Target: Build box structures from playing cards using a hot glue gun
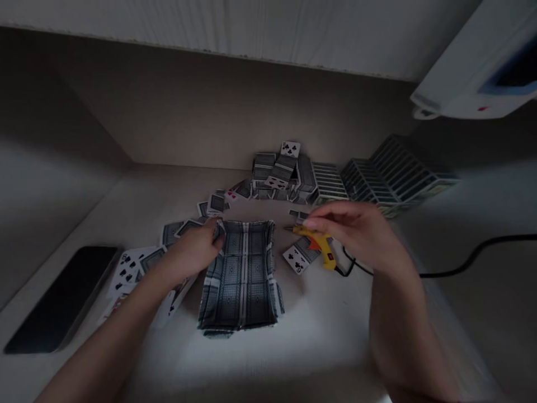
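Progress is judged to be well advanced. A card tray (243,274), built of face-down playing cards, is seen at the middle of the table (319,341) with a flat floor and walls raised around it. The near wall looks uneven and a flap sticks out at its foot, so some joining is judged to be outstanding there. Loose cards (134,266) lie unused at the left. A pile of folded pieces (281,170) and rows of joined cards (377,173) are stacked at the back.

The left hand (197,249) is set on the tray's far left corner, its fingers curled over the wall and pinching it. The right hand (361,232) is held above a yellow glue gun (321,246), which lies just right of the tray with its nozzle turned toward it. The fingertips are at the gun's body, but blur prevents it being told whether they are closed on it.

Edges and room: the table is boxed in by a wall at the back and a panel at the left. Bare surface is found in front of the tray and to its near right. A dark flat device (62,296) lies close to the left edge. The gun's black cord (461,263) runs off to the right and could be snagged by the right forearm. A club card (296,259) lies just beside the gun.
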Tool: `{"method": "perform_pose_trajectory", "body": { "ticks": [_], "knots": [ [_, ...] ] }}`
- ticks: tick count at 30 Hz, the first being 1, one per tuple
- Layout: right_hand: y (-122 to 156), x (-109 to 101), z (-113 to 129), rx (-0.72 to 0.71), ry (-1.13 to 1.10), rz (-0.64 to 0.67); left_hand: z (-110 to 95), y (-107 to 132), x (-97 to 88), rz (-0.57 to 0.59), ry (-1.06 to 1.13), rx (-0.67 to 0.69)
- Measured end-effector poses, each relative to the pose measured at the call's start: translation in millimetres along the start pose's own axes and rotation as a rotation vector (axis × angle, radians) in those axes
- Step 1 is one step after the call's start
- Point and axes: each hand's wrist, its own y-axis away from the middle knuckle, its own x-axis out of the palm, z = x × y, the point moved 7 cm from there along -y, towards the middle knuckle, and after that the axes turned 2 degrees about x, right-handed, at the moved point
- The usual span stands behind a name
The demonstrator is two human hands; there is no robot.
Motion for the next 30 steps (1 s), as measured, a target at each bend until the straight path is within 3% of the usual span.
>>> {"method": "perform_pose_trajectory", "body": {
  "ticks": [4,7,9,12,15,18,22,27,30],
  "knots": [
    [26,8,-35,0.088,0.141,0.062,12,-10,-0.9,-0.016,0.044,-0.013],
    [56,22,-85,0.242,0.112,0.154,21,-12,-6.4,-0.043,0.184,0.002],
    [75,25,-120,0.37,0.066,0.097,27,-11,-13.4,-0.071,0.265,-0.001],
    [95,22,-150,0.399,0.082,-0.154,36,-7,-28.2,-0.117,0.328,-0.027],
    [101,24,-152,0.267,0.176,-0.323,46,-1,-41.6,-0.125,0.417,-0.094],
    [102,30,-150,0.21,0.253,-0.377,61,6,-53.5,-0.175,0.483,-0.24],
    [101,41,-145,0.172,0.333,-0.3,78,15,-59.5,-0.269,0.695,-0.38],
    [94,63,-117,0.094,0.231,-0.166,87,18,-53.1,-0.283,1.006,-0.375],
    [86,87,-98,0.034,0.113,-0.083,90,17,-53.8,-0.28,0.99,-0.349]
  ]
}}
